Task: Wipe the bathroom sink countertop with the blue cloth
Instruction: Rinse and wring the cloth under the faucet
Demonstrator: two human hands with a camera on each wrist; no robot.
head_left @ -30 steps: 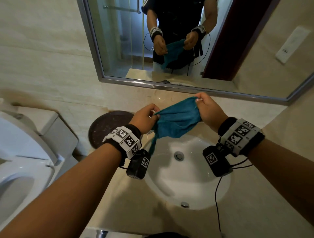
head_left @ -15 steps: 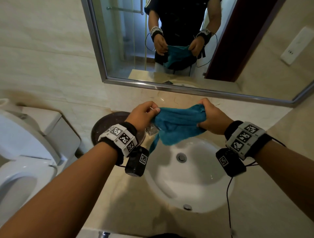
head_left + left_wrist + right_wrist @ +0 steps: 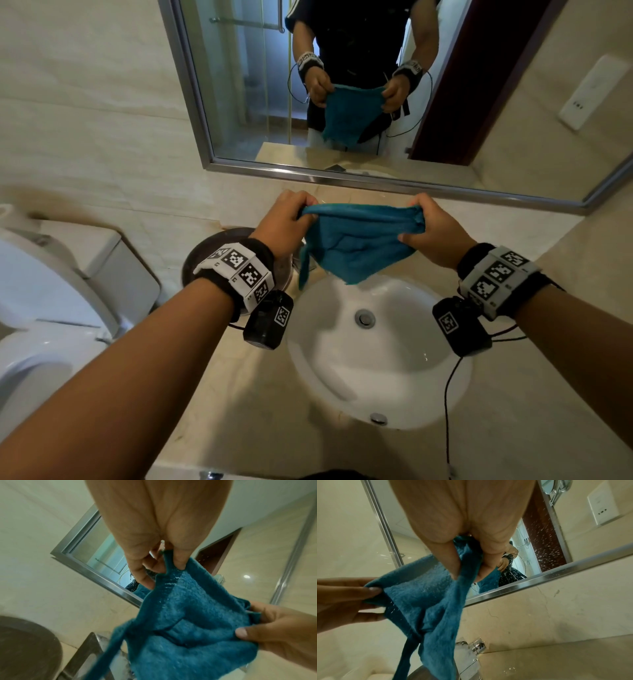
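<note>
Cloth [image 3: 352,240], blue and fuzzy, hangs in the air between both hands above the 12 o'clock rim of the sink [image 3: 342,370], touching neither basin nor counter [image 3: 534,411]. Its top edge is stretched nearly level from hand to hand, and the rest sags in a rough triangle toward 6 o'clock, with a thin strip trailing off the lower left corner.

Left hand [image 3: 286,222] holds the corner at 9 o'clock of the cloth. From the left wrist view, its fingers [image 3: 140,563] are curled down and the thumb presses the bunched edge against them, a tight pinch with little gap. Right hand [image 3: 431,233] holds the corner at 3 o'clock; the right wrist view shows fabric gathered between its curled fingers [image 3: 452,562] and palm, and in the head view the thumb lies across the near face of the cloth. Both hands are closed on fabric and nothing else.

Behind the hands, at 12 o'clock, a mirror [image 3: 342,102] reflects the same grip. A dark round object [image 3: 205,253] stands at 9 o'clock of the sink, partly hidden by the left wrist; I cannot tell what it is. A toilet [image 3: 51,308] stands farther out at 9 o'clock. A tap [image 3: 476,647] shows under the cloth in the right wrist view.
</note>
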